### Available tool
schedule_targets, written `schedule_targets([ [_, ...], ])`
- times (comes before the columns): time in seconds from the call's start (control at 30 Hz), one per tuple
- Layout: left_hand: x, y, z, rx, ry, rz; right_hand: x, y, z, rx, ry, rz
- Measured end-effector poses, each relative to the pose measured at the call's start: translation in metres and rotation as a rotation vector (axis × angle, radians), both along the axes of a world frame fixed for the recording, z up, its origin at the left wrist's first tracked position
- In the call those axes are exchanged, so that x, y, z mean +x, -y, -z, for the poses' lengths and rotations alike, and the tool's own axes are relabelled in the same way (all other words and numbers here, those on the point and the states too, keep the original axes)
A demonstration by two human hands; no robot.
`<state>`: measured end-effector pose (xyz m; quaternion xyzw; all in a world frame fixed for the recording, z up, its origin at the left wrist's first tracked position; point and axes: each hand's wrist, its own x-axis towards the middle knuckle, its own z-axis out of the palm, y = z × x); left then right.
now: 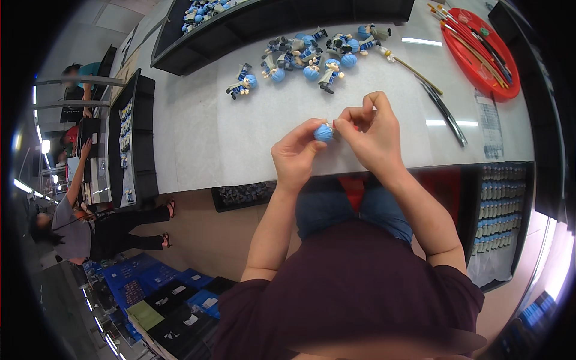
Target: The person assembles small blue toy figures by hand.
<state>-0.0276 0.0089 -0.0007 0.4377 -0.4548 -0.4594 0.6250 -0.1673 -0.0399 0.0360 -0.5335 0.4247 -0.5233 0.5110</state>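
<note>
The left hand (293, 157) pinches a small figurine (323, 133) between thumb and fingers above the white worktable (195, 129); its blue hair is visible, its remainder obscured. The right hand (379, 139) is positioned just beside the figurine, thumb and index finger together; whether it grips a part is not discernible. A loose cluster of blue-haired figurines (312, 73) lies beyond both hands, in front of a black bin (240, 37). At right, a red oval tray (510, 91) contains paintbrushes (474, 54).

Figurine head (324, 133): light blue; loose figurines (330, 76): blue and grey; oval tray (510, 92): red; tabletop (192, 132): whitish; large bin (240, 35): black.
</note>
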Motion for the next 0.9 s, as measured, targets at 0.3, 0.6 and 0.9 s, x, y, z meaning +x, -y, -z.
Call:
schedule_targets([
  [0.3,0.003,0.002,0.0,0.007,0.015,-0.012,-0.012,-0.008,0.01,0.0,-0.113,-0.04],
  [0.6,0.0,0.0,0.0,0.01,0.012,0.003,-0.002,-0.006,0.005,-0.088,-0.115,-0.031],
  [0.9,0.006,0.001,0.001,0.019,-0.053,0.017,-0.02,0.018,0.01,-0.107,-0.184,0.038],
])
